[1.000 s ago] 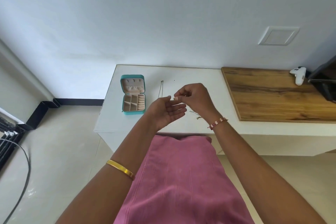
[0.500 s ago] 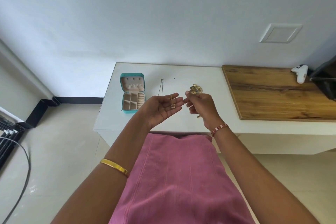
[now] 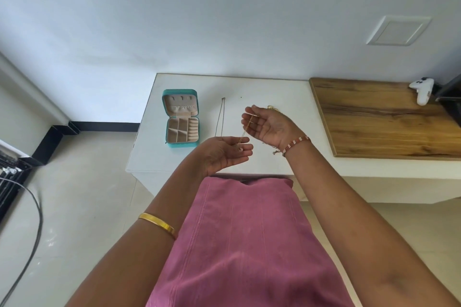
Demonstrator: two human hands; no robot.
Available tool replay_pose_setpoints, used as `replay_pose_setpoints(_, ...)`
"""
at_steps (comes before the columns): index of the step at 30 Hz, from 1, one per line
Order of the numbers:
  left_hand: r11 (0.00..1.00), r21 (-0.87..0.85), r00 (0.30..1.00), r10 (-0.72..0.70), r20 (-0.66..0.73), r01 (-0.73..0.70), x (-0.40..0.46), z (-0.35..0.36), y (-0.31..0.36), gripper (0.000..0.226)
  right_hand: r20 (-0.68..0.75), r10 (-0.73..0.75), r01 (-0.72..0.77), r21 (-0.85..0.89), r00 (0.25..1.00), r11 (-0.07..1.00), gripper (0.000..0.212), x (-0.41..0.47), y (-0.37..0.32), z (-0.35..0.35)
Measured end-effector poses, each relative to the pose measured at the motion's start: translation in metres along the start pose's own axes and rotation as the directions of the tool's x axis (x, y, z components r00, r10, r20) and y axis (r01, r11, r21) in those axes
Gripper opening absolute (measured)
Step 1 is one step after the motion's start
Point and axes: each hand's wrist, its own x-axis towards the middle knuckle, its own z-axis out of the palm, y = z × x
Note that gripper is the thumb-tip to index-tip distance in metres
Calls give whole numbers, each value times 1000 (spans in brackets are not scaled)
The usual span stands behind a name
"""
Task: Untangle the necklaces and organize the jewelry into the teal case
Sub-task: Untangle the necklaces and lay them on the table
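A thin gold necklace (image 3: pixel 245 129) stretches between my two hands above the white table (image 3: pixel 254 90). My left hand (image 3: pixel 222 153), palm up, pinches its lower end with the small pendant. My right hand (image 3: pixel 270 126), palm up, holds the upper end at its fingertips. The teal case (image 3: pixel 181 118) stands open at the table's left, its beige compartments showing. A second thin chain (image 3: pixel 220 117) lies straight on the table between the case and my hands. A small gold jewelry pile (image 3: pixel 272 107) peeks out behind my right hand, mostly hidden.
A wooden board (image 3: pixel 379 117) covers the table's right part, with a white controller (image 3: pixel 422 90) at its far end beside a dark object (image 3: pixel 450 97). A wall is close behind the table. Cables (image 3: pixel 32 219) run over the tiled floor at the left.
My hands have drawn apart, pulling the necklace out taut between them. The right hand turned palm up and rose away from the left; the pendant stays at my left fingers.
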Motion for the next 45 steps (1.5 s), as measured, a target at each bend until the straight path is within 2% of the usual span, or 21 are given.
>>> replay_pose_setpoints(9,994,104,988,-15,-155,32,35,-16,-14,32,-99,3,-22,-183,995,983,20,41,-28,-11)
replay_pose_setpoints(15,994,90,968,-33,-249,57,64,-31,-23,32,-161,-19,-20,-240,987,971,19,80,-32,-17)
replay_pose_setpoints(19,999,47,928,-8,-374,27,86,-42,-27,29,-196,-38,-25,-306,980,952,18,112,-29,-20)
replay_pose_setpoints(24,996,83,868,18,-495,27,113,-51,-31,26,-218,-58,-37,-405,974,914,15,155,-25,-20)
replay_pose_setpoints(30,974,224,840,105,-532,20,133,-53,-43,24,-226,-101,-24,-489,969,872,2,195,-22,-29)
replay_pose_setpoints(33,954,299,838,159,-523,6,139,-50,-44,20,-220,-147,14,-511,964,859,13,208,-21,-33)
replay_pose_setpoints(37,934,357,833,209,-513,-14,143,-48,-43,17,-179,-214,62,-611,960,789,2,221,-18,-35)
replay_pose_setpoints(40,908,419,820,254,-514,-19,145,-45,-46,18,-163,-234,79,-637,958,767,19,232,-17,-38)
replay_pose_setpoints(45,887,462,809,271,-521,0,145,-43,-46,16,-101,-314,134,-752,944,645,19,242,-17,-38)
